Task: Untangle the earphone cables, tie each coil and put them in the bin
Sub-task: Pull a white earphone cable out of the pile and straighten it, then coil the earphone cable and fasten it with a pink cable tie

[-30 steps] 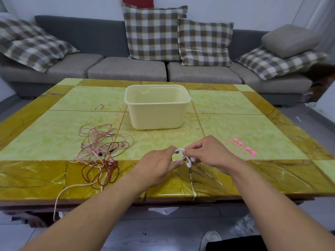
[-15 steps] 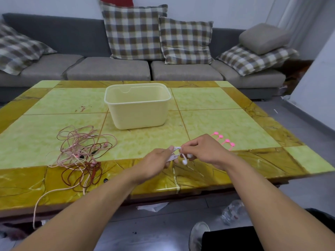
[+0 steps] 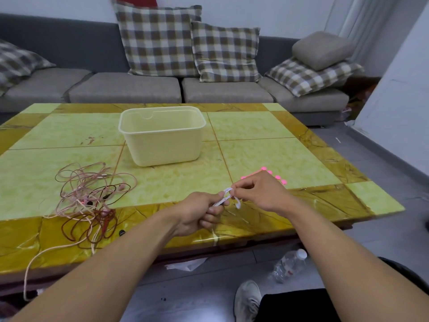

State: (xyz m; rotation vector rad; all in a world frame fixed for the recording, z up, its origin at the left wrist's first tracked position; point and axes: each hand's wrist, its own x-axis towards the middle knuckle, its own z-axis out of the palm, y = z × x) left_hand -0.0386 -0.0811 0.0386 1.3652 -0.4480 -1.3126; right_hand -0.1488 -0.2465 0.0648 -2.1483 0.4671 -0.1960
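1. Behind the desk (image 3: 255, 156) runs a grey sofa (image 3: 130, 89) with checked cushions; the desk top is green and yellow tile.
2. Near the front edge, both hands hold a small white earphone coil (image 3: 226, 198) just above the desk.
3. The left hand (image 3: 200, 213) has its grip curled closed round the bundled strands of the coil.
4. The right hand (image 3: 260, 194) pinches the far end of the coil between thumb and fingertips; a white earbud hangs just below it.
5. Whether a tie is already round the coil I cannot tell, since the fingers cover most of it.
6. Pink ties (image 3: 276, 176) lie on the desk just beyond the right hand, partly hidden by it.
7. A pink and dark red tangle of cables (image 3: 92, 196) lies to the left, well apart from the hands, with one strand trailing over the near edge.
8. The cream bin (image 3: 162, 140) stands at the middle of the desk, farther away, and looks empty.
9. The step in hand seems to be finishing and securing the white coil.
10. Next, the left hand should likely keep the loops pinched together while the right reaches for a tie, so the coil does not spring open.
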